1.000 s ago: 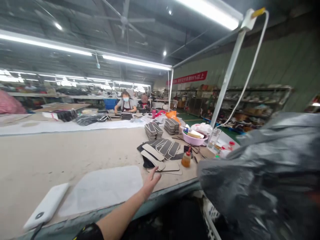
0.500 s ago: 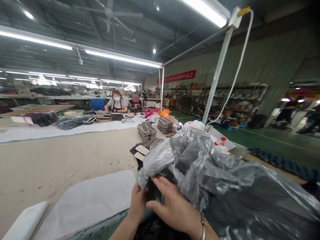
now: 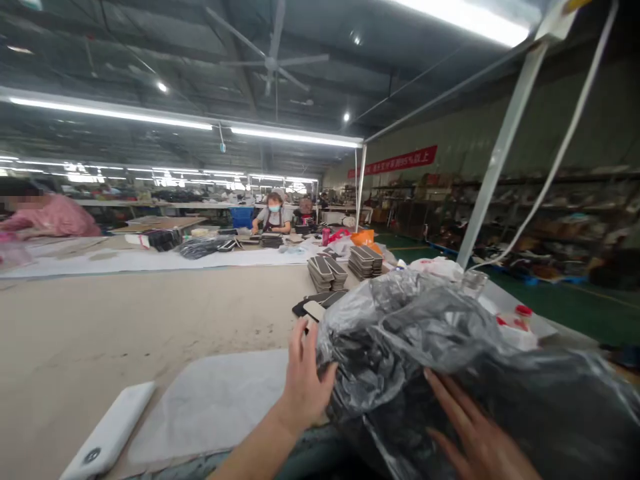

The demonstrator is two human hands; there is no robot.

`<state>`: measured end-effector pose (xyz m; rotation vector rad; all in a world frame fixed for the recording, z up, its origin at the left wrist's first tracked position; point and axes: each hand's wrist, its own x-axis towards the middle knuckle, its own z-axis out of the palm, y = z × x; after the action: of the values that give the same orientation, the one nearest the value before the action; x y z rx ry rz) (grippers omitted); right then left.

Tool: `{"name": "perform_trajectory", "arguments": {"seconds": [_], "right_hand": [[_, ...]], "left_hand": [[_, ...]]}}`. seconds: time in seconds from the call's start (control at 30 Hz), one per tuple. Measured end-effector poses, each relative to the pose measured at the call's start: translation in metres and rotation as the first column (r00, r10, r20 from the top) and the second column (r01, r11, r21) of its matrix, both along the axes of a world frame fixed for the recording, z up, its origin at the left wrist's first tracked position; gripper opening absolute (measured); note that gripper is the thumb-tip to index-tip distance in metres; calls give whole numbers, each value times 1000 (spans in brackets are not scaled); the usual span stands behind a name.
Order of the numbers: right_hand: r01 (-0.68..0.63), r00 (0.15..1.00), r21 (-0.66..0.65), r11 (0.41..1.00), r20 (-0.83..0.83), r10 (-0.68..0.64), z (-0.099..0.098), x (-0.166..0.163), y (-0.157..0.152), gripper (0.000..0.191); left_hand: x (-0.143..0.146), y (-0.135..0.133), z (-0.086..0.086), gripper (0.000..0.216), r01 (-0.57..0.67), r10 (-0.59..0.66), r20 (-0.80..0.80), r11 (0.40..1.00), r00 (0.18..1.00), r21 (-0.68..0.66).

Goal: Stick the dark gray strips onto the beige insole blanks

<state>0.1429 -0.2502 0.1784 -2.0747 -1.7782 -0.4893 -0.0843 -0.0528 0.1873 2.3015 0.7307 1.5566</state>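
Note:
A large crumpled grey plastic bag (image 3: 450, 320) lies along the near right side of the table. My left hand (image 3: 307, 380) rests at the bag's left edge with its fingers apart. Spread over the bag's dark front is my right hand (image 3: 470, 427), fingers stretched out flat against the plastic. What the bag contains is hidden. Just beyond my left fingertips are a pale flat piece (image 3: 314, 310) and dark pieces partly under the bag. A white sheet (image 3: 220, 400) lies left of my left hand.
Stacks of grey cut pieces (image 3: 327, 272) stand behind the bag. A white device (image 3: 113, 430) lies at the near left of the table (image 3: 200, 313). A bottle with a red cap (image 3: 523, 313) sits to the right. A masked co-worker (image 3: 274, 217) and another person in pink (image 3: 60, 213) are across the table.
My hands have moved apart from the bag's opening, the left to its edge and the right onto its front. The view has turned left, bringing a person in pink into sight.

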Motion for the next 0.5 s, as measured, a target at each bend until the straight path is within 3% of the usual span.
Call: {"name": "perform_trajectory", "arguments": {"seconds": [0.07,0.1,0.13,0.17,0.2,0.27,0.37,0.43,0.5], "right_hand": [[-38,997,-70,997,68,43,16,0,19,68],[-65,994,-97,993,84,73,24,-1,28,70],[-86,991,-123,989,91,97,30,-2,37,72],[-108,988,-144,984,96,122,36,-2,45,75],[-122,985,-163,979,101,139,40,-2,51,78],[-130,980,-194,972,124,156,45,1,60,83],[-84,971,-208,974,204,128,51,12,64,85],[-15,958,-195,981,280,70,54,23,63,84],[96,936,-175,980,352,-29,57,36,59,83]], "left_hand": [[3,-29,15,58,257,-223,-170,944,960,208],[7,-42,21,54,438,-360,-301,863,883,252],[14,-54,24,50,575,-451,-415,781,790,246],[22,-63,25,52,643,-487,-502,739,715,199],[32,-70,24,60,652,-482,-566,746,669,137],[53,-74,18,87,547,-402,-653,837,642,23],[80,-62,5,113,403,-314,-788,910,529,-92],[91,-53,1,101,343,-289,-868,928,404,-149],[95,-49,3,74,358,-307,-930,907,200,-222]]}}
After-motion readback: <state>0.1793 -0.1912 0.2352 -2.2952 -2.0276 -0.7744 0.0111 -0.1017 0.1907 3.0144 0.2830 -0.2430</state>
